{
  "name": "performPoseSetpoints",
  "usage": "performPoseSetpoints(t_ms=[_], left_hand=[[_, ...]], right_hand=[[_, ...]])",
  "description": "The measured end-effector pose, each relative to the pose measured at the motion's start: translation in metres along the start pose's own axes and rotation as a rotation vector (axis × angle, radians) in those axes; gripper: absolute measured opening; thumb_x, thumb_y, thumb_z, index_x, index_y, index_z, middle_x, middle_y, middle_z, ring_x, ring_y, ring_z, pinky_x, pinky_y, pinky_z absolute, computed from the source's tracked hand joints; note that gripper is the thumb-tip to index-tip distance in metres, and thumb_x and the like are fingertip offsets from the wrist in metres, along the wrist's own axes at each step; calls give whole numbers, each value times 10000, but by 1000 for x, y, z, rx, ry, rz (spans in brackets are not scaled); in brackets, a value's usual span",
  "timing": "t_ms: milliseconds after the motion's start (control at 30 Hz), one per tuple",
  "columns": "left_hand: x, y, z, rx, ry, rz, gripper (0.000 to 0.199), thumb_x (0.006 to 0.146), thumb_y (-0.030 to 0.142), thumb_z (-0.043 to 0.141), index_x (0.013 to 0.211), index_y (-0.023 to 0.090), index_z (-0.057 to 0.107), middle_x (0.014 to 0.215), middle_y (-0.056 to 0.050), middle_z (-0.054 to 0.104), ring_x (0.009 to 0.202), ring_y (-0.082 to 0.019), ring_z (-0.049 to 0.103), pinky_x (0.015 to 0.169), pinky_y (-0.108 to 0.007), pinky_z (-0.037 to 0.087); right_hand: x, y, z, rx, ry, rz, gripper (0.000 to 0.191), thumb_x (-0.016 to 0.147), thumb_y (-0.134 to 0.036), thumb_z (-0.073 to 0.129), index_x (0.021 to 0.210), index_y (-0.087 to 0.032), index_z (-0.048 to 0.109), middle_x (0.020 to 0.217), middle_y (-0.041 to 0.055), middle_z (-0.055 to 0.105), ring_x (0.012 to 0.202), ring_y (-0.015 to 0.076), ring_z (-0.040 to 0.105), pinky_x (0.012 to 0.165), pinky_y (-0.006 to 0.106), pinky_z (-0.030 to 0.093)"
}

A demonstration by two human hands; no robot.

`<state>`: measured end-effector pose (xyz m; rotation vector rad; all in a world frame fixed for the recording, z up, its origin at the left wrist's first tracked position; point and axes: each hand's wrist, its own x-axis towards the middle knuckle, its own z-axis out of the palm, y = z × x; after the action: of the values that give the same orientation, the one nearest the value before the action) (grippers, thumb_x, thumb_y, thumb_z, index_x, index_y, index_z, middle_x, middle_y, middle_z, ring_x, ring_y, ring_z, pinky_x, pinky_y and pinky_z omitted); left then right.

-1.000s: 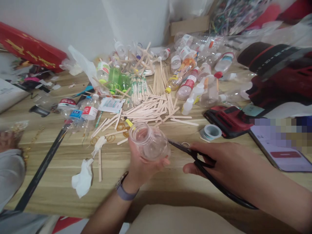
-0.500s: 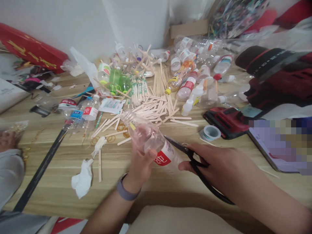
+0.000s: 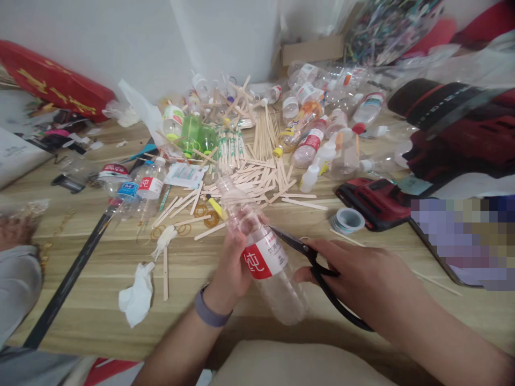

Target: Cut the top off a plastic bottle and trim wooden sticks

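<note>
My left hand (image 3: 232,265) is wrapped round a clear plastic bottle (image 3: 277,295) with a red and white label. The bottle is tilted, its neck pointing up and away to the left and its base toward me. My right hand (image 3: 354,271) grips a pair of black-handled scissors (image 3: 322,268). The blades point left, and their tip meets the bottle near the upper edge of the label. Whether the tip has gone into the plastic I cannot tell. A yellow-handled tool (image 3: 217,208) lies just behind the bottle, partly hidden by it.
Wooden craft sticks (image 3: 257,182) are heaped beyond the bottle. Several plastic bottles (image 3: 309,147) lie at the back right, near a red and black power drill (image 3: 374,198) and a tape roll (image 3: 348,220). Crumpled tissue (image 3: 137,295) lies at left. Another person's hand (image 3: 14,233) rests at the far left.
My left hand has turned the bottle, so its base has swung down toward me and more of the label faces up. The scissors stay close to the bottle, their handles slightly further left.
</note>
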<state>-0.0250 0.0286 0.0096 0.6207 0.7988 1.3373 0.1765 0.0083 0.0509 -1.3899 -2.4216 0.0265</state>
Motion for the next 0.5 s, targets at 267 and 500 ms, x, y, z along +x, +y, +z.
performPoseSetpoints(t_ms=[267, 500], left_hand=[[4, 11, -1, -134, -105, -372, 549, 757, 665, 657, 1038, 195, 694, 813, -30, 708, 638, -150, 635, 563, -253, 495], [7, 8, -12, -106, -197, -419, 678, 769, 738, 582, 1146, 182, 673, 821, -65, 720, 588, -170, 639, 467, -251, 466]], right_hand=[[-2, 3, 5, -2, 77, -60, 398, 1015, -490, 418, 895, -203, 666, 706, 26, 708, 484, 199, 653, 439, 317, 349], [-3, 19, -4, -67, 83, -146, 571, 1009, -607, 272, 951, -202, 670, 703, 33, 668, 538, 205, 657, 483, 323, 389]])
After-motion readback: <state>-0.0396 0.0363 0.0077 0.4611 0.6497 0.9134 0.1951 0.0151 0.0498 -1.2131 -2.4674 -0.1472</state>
